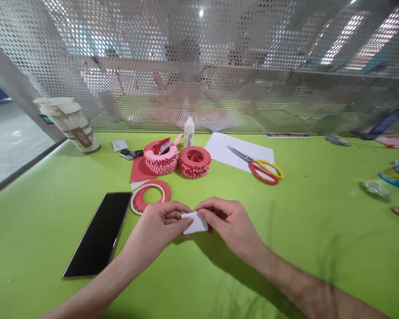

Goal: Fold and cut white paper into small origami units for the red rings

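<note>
A small folded piece of white paper (196, 223) is pinched between both hands above the green table. My left hand (162, 220) grips its left side, with the thumb on top. On the right side, my right hand (228, 223) holds the upper edge between thumb and fingers. Just beyond my left hand lies a flat red ring with a toothed edge (166, 189), overlapped by a plain white ring (134, 207). Farther back sit a pink ring of folded paper pieces (159, 165) with folded bits inside, and a red folded-paper ring (195, 167).
A black phone (98, 235) lies left on the green table (286, 248). Behind are a white bottle (189, 132), white paper (219, 148), scissors (252, 161) and a paper cup (71, 126). A perforated metal screen (219, 97) borders the back. Plastic packaging (397, 175) lies right.
</note>
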### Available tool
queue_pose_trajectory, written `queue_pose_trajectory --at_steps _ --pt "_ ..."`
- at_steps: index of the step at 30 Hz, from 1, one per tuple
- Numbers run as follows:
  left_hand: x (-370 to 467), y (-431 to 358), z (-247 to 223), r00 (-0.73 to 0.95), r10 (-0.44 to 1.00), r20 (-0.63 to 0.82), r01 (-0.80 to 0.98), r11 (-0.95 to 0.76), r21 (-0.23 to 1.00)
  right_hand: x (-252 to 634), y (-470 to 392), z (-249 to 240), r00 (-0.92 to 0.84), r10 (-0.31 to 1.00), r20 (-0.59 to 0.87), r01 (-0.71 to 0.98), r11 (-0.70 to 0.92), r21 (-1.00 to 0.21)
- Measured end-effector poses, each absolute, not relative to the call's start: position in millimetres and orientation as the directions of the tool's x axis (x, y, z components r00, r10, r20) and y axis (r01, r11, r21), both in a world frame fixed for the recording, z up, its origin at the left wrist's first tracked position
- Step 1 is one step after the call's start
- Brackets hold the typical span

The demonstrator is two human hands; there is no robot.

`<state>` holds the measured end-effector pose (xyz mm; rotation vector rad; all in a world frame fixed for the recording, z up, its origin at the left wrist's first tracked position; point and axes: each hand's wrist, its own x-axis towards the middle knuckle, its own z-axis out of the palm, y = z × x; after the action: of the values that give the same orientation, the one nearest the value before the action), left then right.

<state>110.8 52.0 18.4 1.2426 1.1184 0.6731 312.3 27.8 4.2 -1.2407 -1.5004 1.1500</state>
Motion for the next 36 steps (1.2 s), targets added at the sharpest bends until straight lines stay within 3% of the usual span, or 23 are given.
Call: queue_pose_trajectory --at_steps 5,10,15,20,23,26,30,36 --pt "110 54 18 0.367 0.887 -0.282 0.193 0.224 0.955 314 26 3 -0.169 0.982 0.080 0.222 0.117 -0.968" --pt "109 53 16 0.375 0.880 -0.291 0.039 0.299 0.953 314 24 1 -0.235 0.969 0.073 0.122 0.104 -0.987" --pt "109 52 15 0.398 0.863 -0.312 -0.008 0.343 0.939 314 24 4 -0.235 0.968 0.089 0.096 0.114 -0.989" --pt "108 52 17 0.426 0.863 -0.273 0.042 0.282 0.958 313 25 5 -0.197 0.964 0.178 0.252 0.226 -0.941" --pt "111 48 18 0.474 0.845 -0.249 0.060 0.251 0.966 311 26 0 -0.134 0.977 0.168 0.288 0.201 -0.936" --pt "114 46 17 0.458 0.845 -0.277 0.077 0.273 0.959 310 27 -3 -0.069 0.996 0.052 0.170 0.063 -0.983" --pt "111 46 15 0.426 0.881 -0.206 0.065 0.198 0.978 312 30 -1 -0.084 0.995 -0.053 -0.102 -0.062 -0.993" --pt "104 45 19 0.511 0.847 -0.150 0.103 0.112 0.988 313 34 6 -0.208 0.974 -0.094 -0.135 -0.124 -0.983"
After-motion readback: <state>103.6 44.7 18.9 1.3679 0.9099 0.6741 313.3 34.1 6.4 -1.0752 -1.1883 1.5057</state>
